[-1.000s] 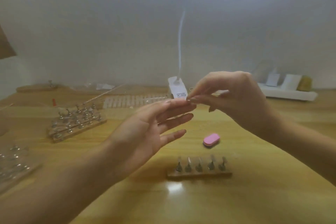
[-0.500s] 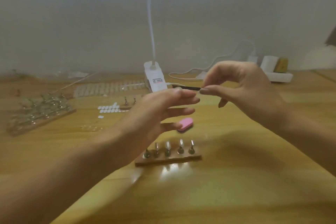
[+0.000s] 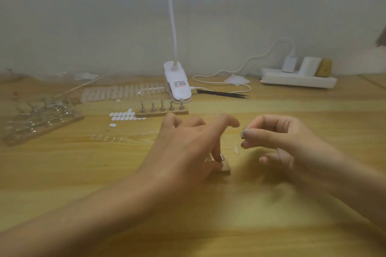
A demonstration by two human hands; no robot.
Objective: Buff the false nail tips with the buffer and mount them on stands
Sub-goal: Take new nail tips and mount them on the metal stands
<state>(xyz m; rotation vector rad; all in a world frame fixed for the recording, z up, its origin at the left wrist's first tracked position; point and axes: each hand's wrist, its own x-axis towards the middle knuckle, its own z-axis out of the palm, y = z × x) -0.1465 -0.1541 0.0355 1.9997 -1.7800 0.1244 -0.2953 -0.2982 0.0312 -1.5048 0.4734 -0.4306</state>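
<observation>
Your hands have dropped to the bench: left hand grips the stand, right hand pinches a tip; mounting likely comes next.

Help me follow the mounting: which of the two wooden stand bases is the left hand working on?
The near wooden base, hidden mostly under the left hand, whose fingers curl down onto it. The far wooden base sits apart by the lamp clip.
</observation>
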